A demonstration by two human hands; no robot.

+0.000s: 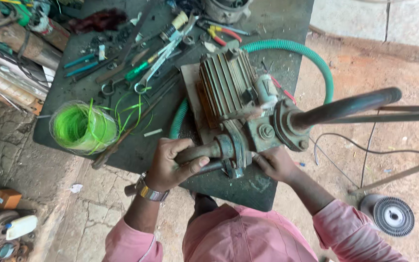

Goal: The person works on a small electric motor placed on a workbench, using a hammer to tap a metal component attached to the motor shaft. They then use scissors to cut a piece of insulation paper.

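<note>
A worn grey-green finned motor pump (233, 92) lies on a dark metal table (267, 29). My left hand (170, 162) grips a short pipe stub (202, 152) that juts from the pump's near end. Under the pump's flange, my right hand (276, 164) presses against the housing beside a hex bolt (266, 131); what its fingers hold is hidden. A long dark pipe (350, 104) runs from the flange out to the right. A watch sits on my left wrist.
A green corrugated hose (311, 56) loops behind the pump. A spool of bright green twine (81, 127) stands at the table's left edge. Wrenches, screwdrivers and pliers (221, 33) lie at the back. A round disc part (393, 216) rests on the dirt floor at right.
</note>
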